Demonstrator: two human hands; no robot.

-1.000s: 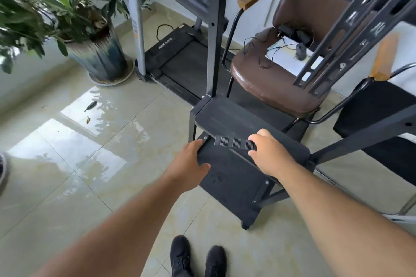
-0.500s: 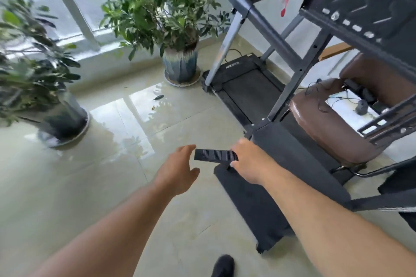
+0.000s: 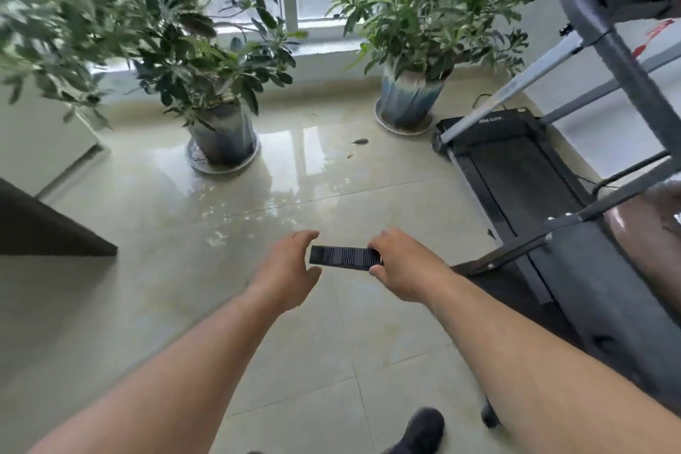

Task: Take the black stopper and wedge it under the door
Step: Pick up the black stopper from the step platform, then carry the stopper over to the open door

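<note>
The black stopper (image 3: pixel 342 257) is a flat ribbed wedge held level in the air above the tiled floor, in the middle of the view. My right hand (image 3: pixel 403 265) grips its right end between thumb and fingers. My left hand (image 3: pixel 289 271) is just left of the stopper's free end, fingers spread and curled toward it, holding nothing; whether a fingertip touches it I cannot tell. No door shows in this view.
Two potted plants (image 3: pixel 221 133) (image 3: pixel 407 103) stand on the glossy floor below a window. A treadmill (image 3: pixel 516 166) and dark exercise frame (image 3: pixel 622 59) fill the right. A dark slab (image 3: pixel 40 228) juts in at the left. My black shoe (image 3: pixel 422 429) is at the bottom.
I have turned left, away from the black platform and brown chair, toward the plants and window. The stopper left the platform in my right hand; my left hand has come closer to it.
</note>
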